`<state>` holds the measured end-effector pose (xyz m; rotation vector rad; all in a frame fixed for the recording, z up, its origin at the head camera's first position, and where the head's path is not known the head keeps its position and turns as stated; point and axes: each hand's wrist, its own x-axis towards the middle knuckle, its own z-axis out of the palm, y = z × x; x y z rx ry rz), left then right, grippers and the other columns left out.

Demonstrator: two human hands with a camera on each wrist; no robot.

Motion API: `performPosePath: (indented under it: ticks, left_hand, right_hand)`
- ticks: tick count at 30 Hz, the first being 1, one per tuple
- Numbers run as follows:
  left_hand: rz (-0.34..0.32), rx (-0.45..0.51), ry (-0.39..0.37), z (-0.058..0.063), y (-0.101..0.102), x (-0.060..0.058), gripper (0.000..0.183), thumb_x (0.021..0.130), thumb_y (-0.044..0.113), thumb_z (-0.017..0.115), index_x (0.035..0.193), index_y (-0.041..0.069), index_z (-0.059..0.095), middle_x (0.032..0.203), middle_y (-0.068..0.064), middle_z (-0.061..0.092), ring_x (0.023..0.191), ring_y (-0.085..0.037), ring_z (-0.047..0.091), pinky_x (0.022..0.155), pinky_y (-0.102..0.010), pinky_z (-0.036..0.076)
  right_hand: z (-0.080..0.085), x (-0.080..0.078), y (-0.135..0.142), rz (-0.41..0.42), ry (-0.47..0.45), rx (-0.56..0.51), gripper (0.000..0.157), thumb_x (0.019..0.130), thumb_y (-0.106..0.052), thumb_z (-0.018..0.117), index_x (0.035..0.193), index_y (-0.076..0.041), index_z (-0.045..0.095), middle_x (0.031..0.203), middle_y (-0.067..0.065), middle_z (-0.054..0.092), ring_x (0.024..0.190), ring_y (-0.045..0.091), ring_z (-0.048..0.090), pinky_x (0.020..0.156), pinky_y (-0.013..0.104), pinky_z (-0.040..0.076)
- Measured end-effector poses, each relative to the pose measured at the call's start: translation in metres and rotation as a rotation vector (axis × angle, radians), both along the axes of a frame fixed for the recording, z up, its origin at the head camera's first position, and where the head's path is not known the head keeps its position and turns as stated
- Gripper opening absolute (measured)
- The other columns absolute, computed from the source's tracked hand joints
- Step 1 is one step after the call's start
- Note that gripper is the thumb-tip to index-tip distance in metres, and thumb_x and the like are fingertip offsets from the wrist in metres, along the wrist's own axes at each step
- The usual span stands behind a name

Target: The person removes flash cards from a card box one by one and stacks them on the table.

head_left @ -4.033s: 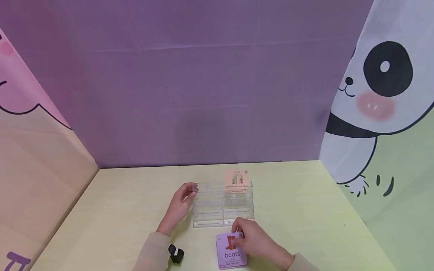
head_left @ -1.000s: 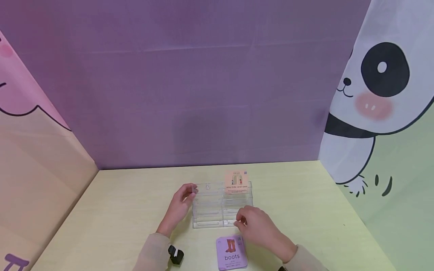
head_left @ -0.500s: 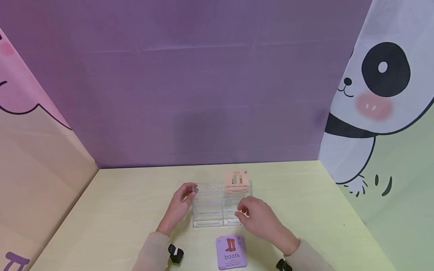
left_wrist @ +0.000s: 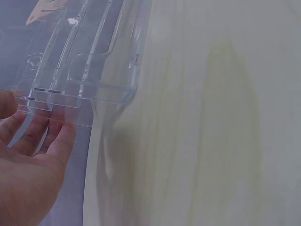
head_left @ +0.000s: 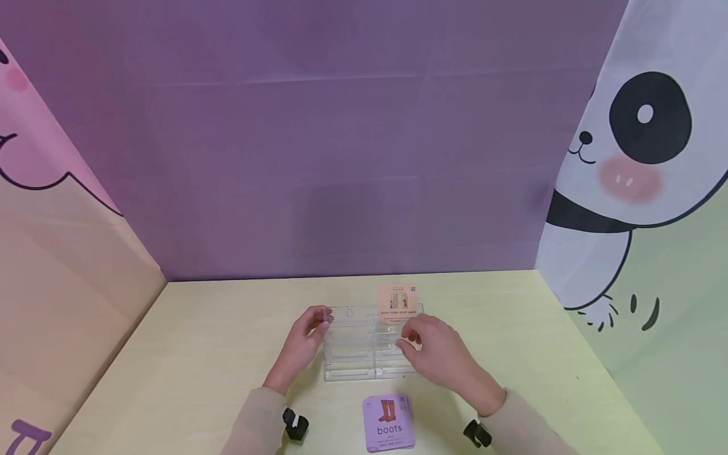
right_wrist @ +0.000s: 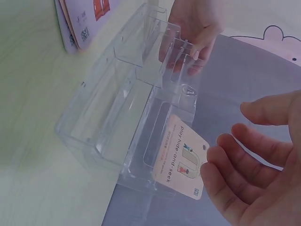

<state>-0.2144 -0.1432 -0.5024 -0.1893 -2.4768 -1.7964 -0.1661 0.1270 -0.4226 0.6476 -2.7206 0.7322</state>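
Note:
A clear plastic card rack point(head_left: 349, 365) with stepped pockets in two columns stands on the table. My left hand point(head_left: 304, 341) grips its upper left edge, thumb in front and fingers behind, as the left wrist view shows. In the top right pocket sits a peach card point(head_left: 397, 304) reading "play hide-and-seek". My right hand point(head_left: 440, 354) hovers over the right column, just below that card. Its fingers point(right_wrist: 225, 188) are loosely bent with nothing between them in the right wrist view. Nearer me lies a stack of purple cards point(head_left: 389, 436), the top one showing boots.
The pale wooden table point(head_left: 227, 354) ends at a purple backdrop point(head_left: 364, 158). Printed cloth sides stand left and right, the right one with a panda point(head_left: 603, 253). Small black devices point(head_left: 295, 426) are worn at both wrists.
My right hand has left the purple stack, where it was four seconds ago, and risen over the rack's right column toward the peach card. The left hand keeps its grip on the rack.

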Motion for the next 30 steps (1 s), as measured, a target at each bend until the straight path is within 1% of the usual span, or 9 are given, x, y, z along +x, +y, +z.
performPosePath:
  ticks: [4, 10, 14, 20, 26, 30]
  left_hand:
    - [0.000, -0.010, 0.005, 0.000, 0.000, -0.001, 0.028, 0.097, 0.010, 0.054, 0.125, 0.009, 0.054, 0.120, -0.007, 0.060, 0.119, -0.026, 0.051, 0.105, -0.046, 0.039]
    - [-0.005, -0.001, 0.012, 0.000, 0.000, -0.002, 0.029, 0.097, 0.010, 0.054, 0.125, 0.008, 0.054, 0.120, -0.007, 0.060, 0.119, -0.027, 0.051, 0.106, -0.047, 0.038]
    - [-0.009, 0.007, 0.003, 0.000, 0.000, -0.003, 0.028, 0.097, 0.010, 0.054, 0.125, 0.008, 0.054, 0.120, -0.007, 0.060, 0.119, -0.026, 0.051, 0.105, -0.046, 0.038]
    - [-0.014, 0.017, -0.005, -0.003, 0.000, -0.003, 0.027, 0.097, 0.009, 0.054, 0.124, 0.007, 0.054, 0.122, -0.008, 0.059, 0.119, -0.025, 0.051, 0.105, -0.045, 0.039]
    - [-0.006, 0.012, 0.005, -0.002, -0.001, -0.003, 0.026, 0.096, 0.009, 0.055, 0.122, 0.010, 0.055, 0.121, -0.008, 0.059, 0.118, -0.025, 0.052, 0.105, -0.045, 0.040]
    - [-0.013, 0.018, 0.007, -0.002, -0.001, -0.003, 0.027, 0.096, 0.008, 0.054, 0.123, 0.007, 0.054, 0.121, -0.008, 0.059, 0.118, -0.025, 0.052, 0.105, -0.045, 0.039]
  right_hand:
    - [0.004, -0.003, 0.001, -0.012, 0.004, -0.009, 0.012, 0.081, -0.020, 0.073, 0.079, -0.018, 0.061, 0.073, -0.006, 0.053, 0.066, 0.007, 0.045, 0.058, 0.023, 0.041]
    - [0.007, -0.009, 0.002, -0.039, 0.033, -0.013, 0.012, 0.082, -0.023, 0.073, 0.083, -0.018, 0.062, 0.074, -0.008, 0.053, 0.068, 0.007, 0.046, 0.060, 0.023, 0.043]
    - [0.009, -0.010, 0.003, -0.037, 0.043, -0.020, 0.012, 0.082, -0.022, 0.073, 0.083, -0.016, 0.063, 0.075, -0.005, 0.055, 0.069, 0.008, 0.046, 0.060, 0.025, 0.043]
    - [0.012, -0.014, 0.004, -0.038, 0.079, -0.027, 0.012, 0.082, -0.022, 0.074, 0.082, -0.016, 0.063, 0.075, -0.008, 0.053, 0.069, 0.008, 0.047, 0.060, 0.025, 0.044]
    - [0.016, -0.020, 0.005, -0.038, 0.119, -0.047, 0.010, 0.083, -0.022, 0.072, 0.085, -0.015, 0.065, 0.079, -0.004, 0.059, 0.072, 0.010, 0.049, 0.062, 0.026, 0.045]
    - [0.018, -0.024, 0.006, -0.044, 0.136, -0.057, 0.012, 0.084, -0.025, 0.072, 0.087, -0.014, 0.066, 0.082, -0.004, 0.061, 0.074, 0.010, 0.050, 0.064, 0.027, 0.046]
